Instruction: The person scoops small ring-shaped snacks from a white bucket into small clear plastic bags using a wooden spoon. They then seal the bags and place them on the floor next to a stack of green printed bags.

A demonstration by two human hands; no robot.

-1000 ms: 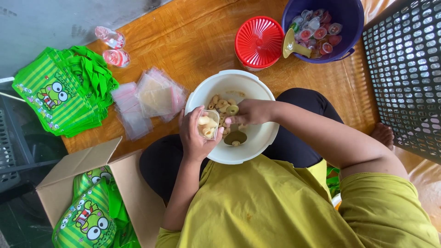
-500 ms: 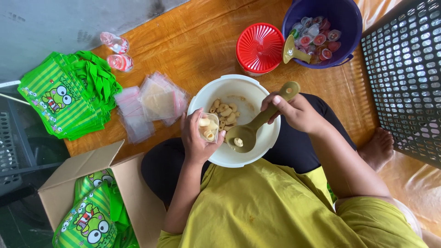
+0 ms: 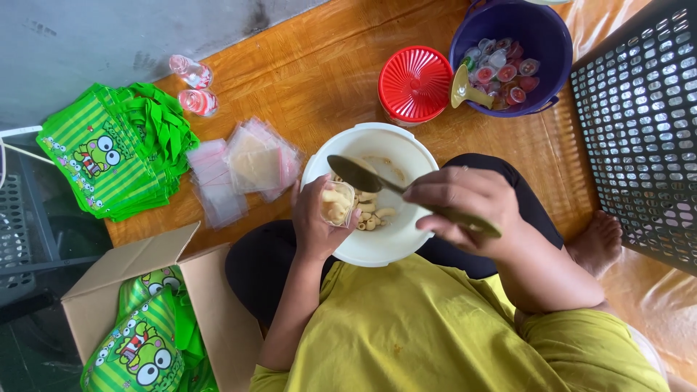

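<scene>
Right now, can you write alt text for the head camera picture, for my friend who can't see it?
A seated person's left hand holds a small clear bag of pale snacks over a white bowl while the right hand holds a spoon above it. Nearby lie empty clear bags, green frog bags, a red lid and a purple bucket.

— By the left hand (image 3: 316, 225): a clear, glossy plastic pouch (image 3: 337, 203); under it a smooth white plastic bowl (image 3: 377, 250)

— And the right hand (image 3: 465, 210)?

— A shiny olive plastic spoon (image 3: 363, 174); beyond it a ribbed red plastic lid (image 3: 415, 83); glossy wood-grain floor (image 3: 319, 87); matt brown cardboard box (image 3: 145, 261) left of the left hand
</scene>
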